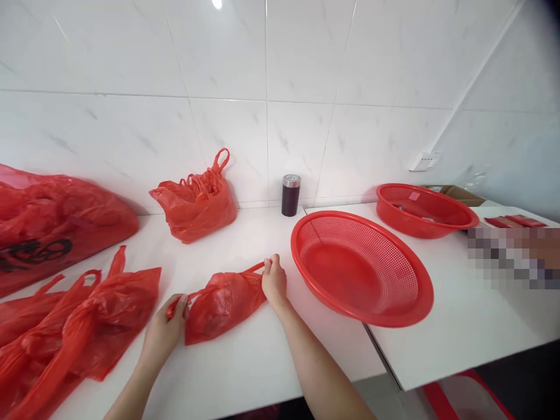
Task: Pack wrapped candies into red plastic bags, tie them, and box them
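Observation:
A red plastic bag (225, 306) with something inside lies on the white table in front of me. My left hand (168, 324) is closed on the handle at its left end. At the other end, my right hand (275, 279) pinches the second handle, and the two handles are pulled apart sideways. What the bag contains cannot be made out through the plastic. Just right of my right hand sits a red perforated basket (345, 280), with nothing visible in it. Several more red bags (100, 321) lie in a heap left of my left hand.
Against the tiled wall stand a filled red bag (203, 204) and a dark tumbler (291, 195). A large red bag (65, 233) is at far left. Another red basin (424, 213) holds small items at back right, near a cardboard box (459, 195). A seam divides two tables.

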A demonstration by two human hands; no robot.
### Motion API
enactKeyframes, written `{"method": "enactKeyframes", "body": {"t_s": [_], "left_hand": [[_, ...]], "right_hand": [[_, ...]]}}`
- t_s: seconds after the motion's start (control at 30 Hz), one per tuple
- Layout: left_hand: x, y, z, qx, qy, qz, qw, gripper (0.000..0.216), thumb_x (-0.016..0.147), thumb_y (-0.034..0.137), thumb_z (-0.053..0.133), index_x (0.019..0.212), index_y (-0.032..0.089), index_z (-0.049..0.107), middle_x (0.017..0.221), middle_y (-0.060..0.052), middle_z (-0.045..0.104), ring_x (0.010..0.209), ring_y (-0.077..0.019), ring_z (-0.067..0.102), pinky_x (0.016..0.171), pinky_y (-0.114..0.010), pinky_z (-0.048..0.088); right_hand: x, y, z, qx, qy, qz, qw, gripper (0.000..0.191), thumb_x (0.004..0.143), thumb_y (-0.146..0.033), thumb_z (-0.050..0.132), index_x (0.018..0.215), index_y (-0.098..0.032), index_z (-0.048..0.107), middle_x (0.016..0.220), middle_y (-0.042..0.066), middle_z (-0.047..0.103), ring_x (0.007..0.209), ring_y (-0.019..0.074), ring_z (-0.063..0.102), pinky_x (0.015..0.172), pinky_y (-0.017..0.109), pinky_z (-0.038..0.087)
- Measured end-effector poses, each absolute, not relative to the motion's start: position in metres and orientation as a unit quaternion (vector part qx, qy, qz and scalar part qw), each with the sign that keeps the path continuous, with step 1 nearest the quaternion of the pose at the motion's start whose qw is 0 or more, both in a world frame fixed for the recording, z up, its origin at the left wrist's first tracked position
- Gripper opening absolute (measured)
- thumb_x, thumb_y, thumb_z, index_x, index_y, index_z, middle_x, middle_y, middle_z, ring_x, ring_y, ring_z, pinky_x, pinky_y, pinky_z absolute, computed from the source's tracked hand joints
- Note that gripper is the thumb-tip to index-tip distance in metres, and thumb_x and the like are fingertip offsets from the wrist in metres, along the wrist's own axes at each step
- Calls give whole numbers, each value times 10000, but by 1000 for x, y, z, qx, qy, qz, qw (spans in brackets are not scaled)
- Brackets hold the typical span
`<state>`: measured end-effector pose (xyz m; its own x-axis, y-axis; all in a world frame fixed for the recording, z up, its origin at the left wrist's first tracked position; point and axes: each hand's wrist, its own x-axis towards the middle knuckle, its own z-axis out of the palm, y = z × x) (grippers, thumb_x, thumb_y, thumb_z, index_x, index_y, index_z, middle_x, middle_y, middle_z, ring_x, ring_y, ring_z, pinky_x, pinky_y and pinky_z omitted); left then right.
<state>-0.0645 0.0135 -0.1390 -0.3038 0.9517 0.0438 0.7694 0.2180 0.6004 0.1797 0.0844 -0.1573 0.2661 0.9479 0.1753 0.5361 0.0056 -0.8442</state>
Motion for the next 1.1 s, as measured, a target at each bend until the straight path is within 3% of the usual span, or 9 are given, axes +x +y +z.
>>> {"method": "enactKeyframes", "body": {"t_s": [0.13, 0.3, 0.37, 0.43, 0.6, 0.77, 0.9, 0.97, 1.1], "left_hand": [[-72, 5, -107, 538, 744, 357, 171, 406, 809, 576, 453, 861, 202, 603, 797, -53, 660, 630, -209, 593, 636, -342, 508], [-28, 24, -67, 635, 670, 384, -11, 350, 869, 378, 442, 1128, 194, 590, 1225, -125, 590, 1180, -282, 506, 1059, -456, 334], [-4, 30, -69, 697, 638, 326, 35, 291, 833, 362, 532, 1083, 247, 627, 1206, -68, 626, 1162, -243, 539, 1025, -366, 384], [11, 31, -77, 732, 624, 258, 93, 194, 739, 321, 656, 928, 277, 674, 992, -17, 706, 940, -223, 641, 836, -305, 482], [-12, 10, -77, 694, 672, 223, 132, 63, 793, 294, 588, 761, 244, 607, 641, 37, 619, 584, -165, 570, 532, -259, 400], [-72, -19, -56, 595, 747, 287, 72, 212, 876, 396, 486, 949, 221, 580, 724, 10, 615, 631, -183, 584, 591, -301, 456], [-86, -35, -52, 559, 758, 336, -3, 384, 885, 400, 499, 1224, 222, 518, 1226, -94, 590, 1148, -268, 533, 963, -433, 424], [-74, -45, -59, 594, 726, 346, 3, 333, 888, 365, 515, 1190, 234, 565, 1296, -88, 559, 1254, -259, 460, 1060, -432, 352], [-21, -71, -95, 685, 637, 319, 155, 181, 897, 308, 539, 1024, 255, 657, 1165, -83, 627, 1110, -230, 575, 971, -381, 459]], "right_hand": [[181, 83, -156, -597, -556, 271, 511, 215, 984, -394, 261, 843, -261, 355, 591, -60, 530, 533, 162, 542, 520, 240, 359], [183, 79, -145, -490, -562, 320, 585, 230, 980, -432, 281, 878, -249, 375, 662, -39, 601, 625, 136, 610, 621, 231, 455], [184, 75, -141, -464, -560, 335, 599, 223, 975, -431, 308, 899, -241, 395, 681, -28, 611, 637, 135, 612, 637, 237, 465], [184, 72, -140, -455, -550, 342, 611, 226, 971, -437, 325, 915, -234, 408, 696, -22, 604, 642, 139, 609, 640, 246, 465], [183, 70, -143, -478, -520, 354, 613, 253, 938, -482, 401, 927, -230, 413, 767, -1, 621, 646, 147, 608, 612, 261, 453], [173, 72, -150, -495, -517, 387, 581, 281, 899, -510, 464, 965, -242, 409, 796, 2, 647, 654, 154, 619, 616, 271, 462], [171, 75, -160, -496, -530, 401, 559, 323, 867, -531, 496, 993, -244, 423, 781, 1, 642, 641, 159, 620, 597, 274, 470], [173, 78, -166, -500, -544, 404, 540, 325, 862, -532, 500, 990, -239, 442, 785, 6, 645, 635, 161, 622, 590, 275, 472], [172, 71, -160, -511, -590, 394, 485, 300, 867, -510, 491, 946, -222, 507, 772, 24, 648, 655, 172, 618, 593, 279, 467]]}}
